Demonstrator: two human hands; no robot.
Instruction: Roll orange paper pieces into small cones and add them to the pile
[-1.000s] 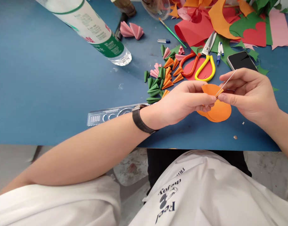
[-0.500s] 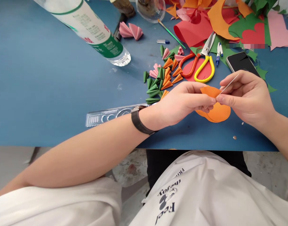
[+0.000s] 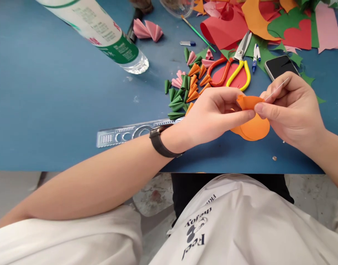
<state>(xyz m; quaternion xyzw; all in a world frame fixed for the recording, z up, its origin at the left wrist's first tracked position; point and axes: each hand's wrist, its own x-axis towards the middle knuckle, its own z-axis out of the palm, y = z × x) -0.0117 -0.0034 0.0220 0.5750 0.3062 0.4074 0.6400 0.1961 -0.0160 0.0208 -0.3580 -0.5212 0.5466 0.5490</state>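
An orange piece of paper [image 3: 250, 102], curled along its upper edge, is held up between my two hands. My left hand [image 3: 213, 114] pinches its left side between thumb and fingers. At the paper's right edge my right hand [image 3: 293, 106] is closed, with its thumb against the paper and a thin white stick [image 3: 276, 89] in its fingers, slanting up to the right. Round orange paper pieces [image 3: 256, 128] lie overlapping on the table just below, partly hidden by my left hand.
Green, orange and pink paper cones [image 3: 182, 92] lie left of the scissors [image 3: 240, 55]. A phone [image 3: 281, 66] is beyond my right hand. A clear ruler [image 3: 130, 133] passes beneath my left forearm. A water bottle [image 3: 122, 49] stands at left; paper scraps [image 3: 224, 31] cover the back.
The orange paper, flatter before, is now curled between my hands. The stick's tip has shifted right and up with my right fingers. The whole view has shifted slightly.
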